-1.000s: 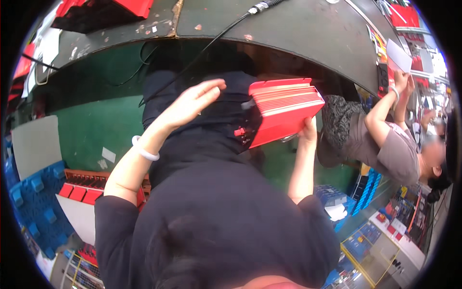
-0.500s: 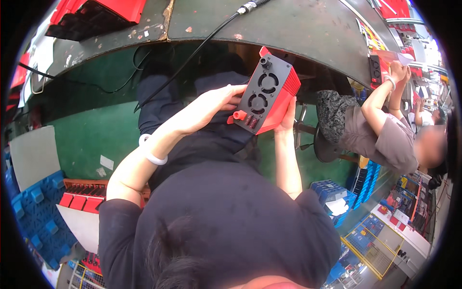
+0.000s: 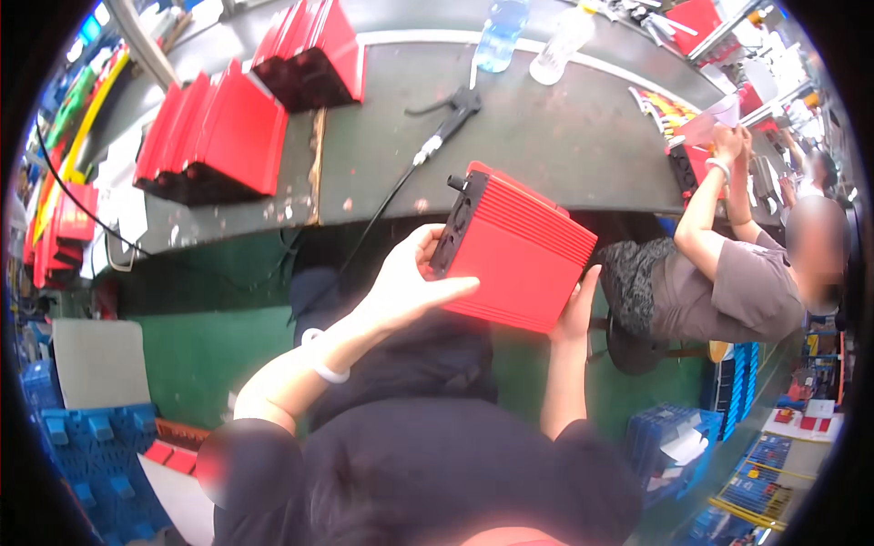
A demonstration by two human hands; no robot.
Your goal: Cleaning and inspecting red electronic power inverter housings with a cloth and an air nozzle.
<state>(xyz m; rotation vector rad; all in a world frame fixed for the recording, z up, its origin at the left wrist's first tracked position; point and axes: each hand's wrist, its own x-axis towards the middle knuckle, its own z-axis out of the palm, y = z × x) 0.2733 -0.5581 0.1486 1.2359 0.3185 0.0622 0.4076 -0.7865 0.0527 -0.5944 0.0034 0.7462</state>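
Observation:
Both my hands hold a red power inverter (image 3: pixel 519 259) up over my lap, just off the front edge of the bench. Its case is finned along the upper part, with a broad flat red side facing me. A black end panel (image 3: pixel 460 221) with round fan openings and a dark terminal post points left. My left hand (image 3: pixel 401 282) grips that end, the thumb lying over the red side and the fingers partly hidden behind. At the lower right end, my right hand (image 3: pixel 574 308) supports the case, its fingers mostly hidden.
On the dark workbench (image 3: pixel 537 136) lie an air blow gun (image 3: pixel 455 116) on a black hose and two plastic bottles, one blue-tinted (image 3: pixel 501 36). Red inverters stand in rows (image 3: pixel 218 132) at left. A co-worker (image 3: pixel 701 273) sits at right. Blue crates (image 3: pixel 669 446) stand on the floor.
The inverter has been turned, so its red side now faces me instead of the black fan panel. My view has shifted up, bringing more of the bench into sight.

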